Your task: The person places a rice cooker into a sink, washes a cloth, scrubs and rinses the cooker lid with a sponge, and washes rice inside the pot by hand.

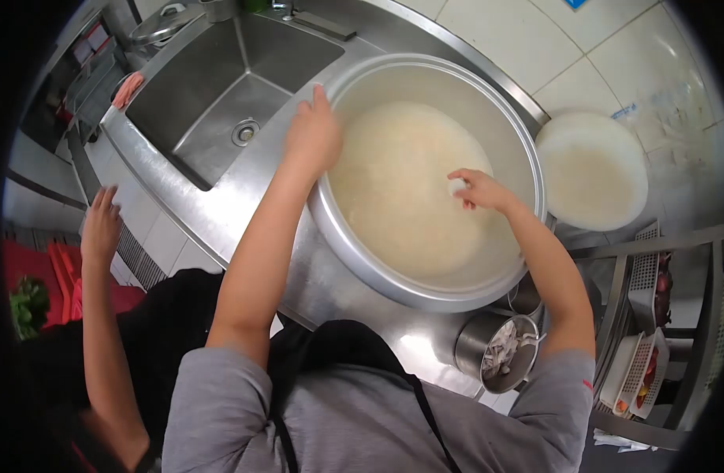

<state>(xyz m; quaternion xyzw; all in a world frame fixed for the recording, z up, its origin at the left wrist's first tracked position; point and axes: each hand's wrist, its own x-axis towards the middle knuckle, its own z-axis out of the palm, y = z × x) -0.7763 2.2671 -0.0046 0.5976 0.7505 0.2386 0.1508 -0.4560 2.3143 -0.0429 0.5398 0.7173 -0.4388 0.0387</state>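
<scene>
A big round metal pot [354, 268] holds pale, cloudy liquid [405, 181]. Over the right half of this liquid is my right hand [484, 191], its fingers closed around a small white rounded thing [457, 186]. Most of that piece is hidden by the fingers, so its kind is unclear. At the pot's left rim is my left hand [313, 134], seen from the back, with one digit sticking up and the others bent. Its edge is slightly blurred, and whether it grips the rim does not show.
Left of the pot lies a steel sink [220, 118] with a pink cloth [128, 90] on its edge. A white tub [594, 169] of cloudy liquid stands right. Nearer is a steel pot [476, 351] with pale pieces. Another person's hand [102, 225] is at left; a rack [614, 292] at right.
</scene>
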